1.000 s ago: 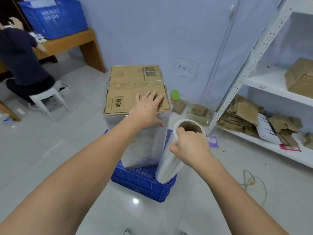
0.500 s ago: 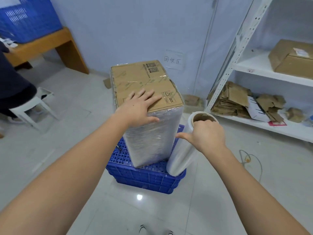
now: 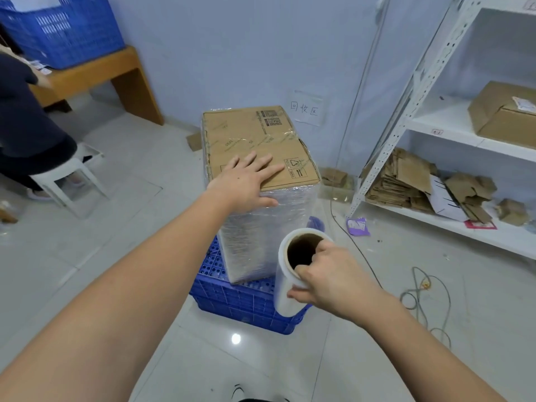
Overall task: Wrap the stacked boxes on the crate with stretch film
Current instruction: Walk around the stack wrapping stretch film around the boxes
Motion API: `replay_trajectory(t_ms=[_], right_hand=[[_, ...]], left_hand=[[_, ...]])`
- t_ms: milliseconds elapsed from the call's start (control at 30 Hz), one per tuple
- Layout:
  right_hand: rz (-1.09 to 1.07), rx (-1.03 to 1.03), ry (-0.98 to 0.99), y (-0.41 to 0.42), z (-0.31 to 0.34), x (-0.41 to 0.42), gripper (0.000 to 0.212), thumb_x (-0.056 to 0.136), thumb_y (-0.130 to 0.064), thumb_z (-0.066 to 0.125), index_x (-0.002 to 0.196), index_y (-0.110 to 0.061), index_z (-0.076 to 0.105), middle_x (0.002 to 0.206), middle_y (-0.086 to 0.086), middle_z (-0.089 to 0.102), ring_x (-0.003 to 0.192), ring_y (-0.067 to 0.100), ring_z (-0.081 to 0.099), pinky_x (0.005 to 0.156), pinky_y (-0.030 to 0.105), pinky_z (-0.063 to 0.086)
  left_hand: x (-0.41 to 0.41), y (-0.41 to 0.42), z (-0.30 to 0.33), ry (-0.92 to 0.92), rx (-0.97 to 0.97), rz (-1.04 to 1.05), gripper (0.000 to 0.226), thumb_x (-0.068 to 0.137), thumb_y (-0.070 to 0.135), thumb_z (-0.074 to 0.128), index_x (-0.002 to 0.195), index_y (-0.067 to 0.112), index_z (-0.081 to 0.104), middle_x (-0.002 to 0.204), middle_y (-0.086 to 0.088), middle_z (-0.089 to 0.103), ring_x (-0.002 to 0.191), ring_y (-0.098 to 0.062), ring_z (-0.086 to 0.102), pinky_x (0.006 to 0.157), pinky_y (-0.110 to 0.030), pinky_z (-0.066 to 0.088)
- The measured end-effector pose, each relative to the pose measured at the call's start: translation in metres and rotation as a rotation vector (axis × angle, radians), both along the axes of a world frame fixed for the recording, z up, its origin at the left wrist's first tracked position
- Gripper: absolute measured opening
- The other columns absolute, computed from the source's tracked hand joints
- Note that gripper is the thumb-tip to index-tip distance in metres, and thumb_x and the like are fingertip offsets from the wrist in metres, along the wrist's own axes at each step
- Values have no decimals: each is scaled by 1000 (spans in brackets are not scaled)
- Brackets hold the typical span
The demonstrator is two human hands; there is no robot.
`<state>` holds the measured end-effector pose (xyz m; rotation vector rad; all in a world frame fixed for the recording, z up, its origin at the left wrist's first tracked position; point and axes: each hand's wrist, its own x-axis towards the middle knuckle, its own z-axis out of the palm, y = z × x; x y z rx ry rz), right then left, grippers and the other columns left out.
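Item: stacked boxes point(image 3: 261, 181), cardboard, standing on a blue plastic crate point(image 3: 240, 303) on the floor, centre of view. The sides are seen covered in layered stretch film; the cardboard top is largely bare. Individual boxes under the film cannot be counted.

Item: stretch film roll point(image 3: 290, 274), held near-right of the stack, its lower end beside the near right corner of the crate. The brown cardboard core is seen open at the upper end. A clear sheet of film appears to run from the roll toward the right face of the stack, though its edge is hard to trace.

Left hand point(image 3: 246, 181): laid flat on the near part of the top box, fingers straight and spread, thumb over the near edge. Nothing is gripped; the stack is only pressed.

Right hand point(image 3: 324, 280): curled round the upper rim of the roll, one finger hooked into the core, thumb on the outer film.

Handling, judged: the stack is likely tall and tippable, so steadying from the top is advised. The film is thin, clingy and easily torn or bunched; tension should be kept even. The roll is stiff at its core and best taken there, so that it can turn freely.

Surroundings: white shelving point(image 3: 420, 117) at right with flattened cardboard point(image 3: 406, 181); a wooden desk point(image 3: 95, 74) far left bearing another blue crate point(image 3: 63, 30); loose cables point(image 3: 423, 288) on the floor.
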<state>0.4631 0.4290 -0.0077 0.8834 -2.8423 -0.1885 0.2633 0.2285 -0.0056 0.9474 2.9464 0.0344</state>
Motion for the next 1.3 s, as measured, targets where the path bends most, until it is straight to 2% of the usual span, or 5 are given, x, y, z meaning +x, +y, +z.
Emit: replay_trajectory(t_ms=[367, 700, 1000, 1200, 1300], right_hand=[[-62, -22, -211, -10, 15, 29, 21, 95, -35, 51, 108, -18, 54, 91, 4, 67, 89, 25, 54, 84, 35, 44], [-516, -140, -229, -53, 26, 24, 46, 91, -68, 45, 93, -22, 36, 74, -6, 49, 69, 18, 46, 64, 31, 32], [-988, -75, -204, -92, 20, 5, 15, 88, -26, 48, 92, -18, 36, 63, -5, 41, 64, 26, 50, 51, 33, 24], [-1235, -86, -120, -99, 14, -20, 65, 73, -86, 48, 68, -21, 45, 57, -4, 52, 53, 17, 51, 47, 29, 36], [-1291, -109, -100, -102, 16, -25, 63, 74, -83, 53, 68, -20, 50, 59, -3, 53, 54, 17, 52, 49, 28, 40]], left_hand=[[1, 0, 1, -8, 2, 12, 92, 87, 85, 43, 160, 54, -4, 173, 12, -1, 160, -22, -2, 128, -53, 2], [2, -5, 3, 6, 25, -13, 94, 88, 82, 48, 162, 49, 1, 174, 7, 4, 160, -24, 2, 128, -54, 4], [-18, -31, 13, -188, 209, -220, 80, 91, 62, 65, 160, 38, 31, 173, 1, 15, 160, -22, 8, 126, -58, -3], [-45, -72, 19, -158, 22, -614, 101, 85, 75, 62, 165, 37, 12, 174, 3, 2, 159, -18, 3, 130, -46, 3], [-51, -90, 7, -38, -7, -671, 105, 84, 85, 51, 164, 39, 1, 174, 5, -3, 159, -15, -1, 130, -45, 2]])
